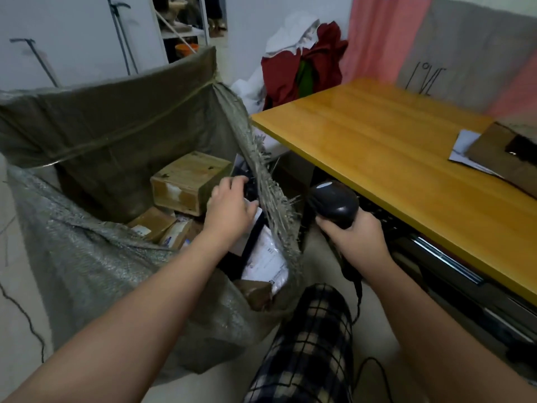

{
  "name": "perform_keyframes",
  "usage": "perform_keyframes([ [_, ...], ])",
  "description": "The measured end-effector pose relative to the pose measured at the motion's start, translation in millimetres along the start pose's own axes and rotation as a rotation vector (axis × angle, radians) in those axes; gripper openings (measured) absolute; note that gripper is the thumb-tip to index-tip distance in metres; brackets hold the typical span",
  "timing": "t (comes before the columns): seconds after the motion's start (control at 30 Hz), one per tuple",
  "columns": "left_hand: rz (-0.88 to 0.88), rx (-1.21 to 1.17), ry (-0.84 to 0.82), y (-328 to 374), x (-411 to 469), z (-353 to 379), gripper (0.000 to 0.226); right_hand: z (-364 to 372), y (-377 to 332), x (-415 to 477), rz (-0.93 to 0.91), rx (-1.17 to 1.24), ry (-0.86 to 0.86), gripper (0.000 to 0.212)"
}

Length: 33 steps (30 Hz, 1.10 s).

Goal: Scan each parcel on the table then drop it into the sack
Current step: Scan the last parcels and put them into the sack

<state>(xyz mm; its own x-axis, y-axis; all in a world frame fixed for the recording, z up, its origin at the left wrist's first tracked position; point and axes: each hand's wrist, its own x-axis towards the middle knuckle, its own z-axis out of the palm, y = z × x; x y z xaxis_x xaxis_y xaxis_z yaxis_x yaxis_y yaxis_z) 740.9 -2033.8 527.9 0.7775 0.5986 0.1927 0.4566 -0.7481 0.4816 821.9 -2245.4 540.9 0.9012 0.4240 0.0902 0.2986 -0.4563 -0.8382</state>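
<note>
Two hands are at work, as I read it from my end; the left hand (pixel 232 209) has its fingers curled over the far end of a dark parcel (pixel 266 258) with a white label, inside the mouth of the sack (pixel 87 257) and right against its frayed right edge; I judge it grips the end so the parcel can slide in past that edge. The parcel's long axis runs far to near, its near end seemingly lower among the boxes in the sack, label facing up. The right hand (pixel 353 238) is wrapped round the grip of the scanner (pixel 334 203), head toward the far side, between sack and table (pixel 377 146); probably kept ready for the next scan; a cardboard box (pixel 505 158) lies at the table's right.
</note>
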Motion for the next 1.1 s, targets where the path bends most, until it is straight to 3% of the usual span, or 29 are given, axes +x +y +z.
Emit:
perform_keyframes([
  [0.23, 0.324, -0.113, -0.041, 125, 9, 9, 0.048, -91, 12, -1, 0.102, 0.091, 0.221, 0.022],
  [0.5, 0.65, -0.115, -0.177, 282, 15, 76, 0.047, -219, 53, -22, 0.279, 0.22, 0.533, 0.018],
  [0.73, 0.843, -0.041, -0.192, 391, 46, 131, 0.055, -290, 77, -22, 0.303, 0.308, 0.633, 0.016],
  [0.8, 0.817, -0.007, -0.203, 411, 68, 144, 0.061, -301, 82, -8, 0.318, 0.345, 0.605, 0.018],
  [0.97, 0.379, -0.333, -0.354, 436, 125, 161, 0.079, -321, 89, 34, 0.297, 0.432, 0.62, 0.018],
  [1.1, 0.289, -0.456, -0.475, 435, 145, 166, 0.077, -322, 86, 59, 0.291, 0.434, 0.599, 0.017],
])
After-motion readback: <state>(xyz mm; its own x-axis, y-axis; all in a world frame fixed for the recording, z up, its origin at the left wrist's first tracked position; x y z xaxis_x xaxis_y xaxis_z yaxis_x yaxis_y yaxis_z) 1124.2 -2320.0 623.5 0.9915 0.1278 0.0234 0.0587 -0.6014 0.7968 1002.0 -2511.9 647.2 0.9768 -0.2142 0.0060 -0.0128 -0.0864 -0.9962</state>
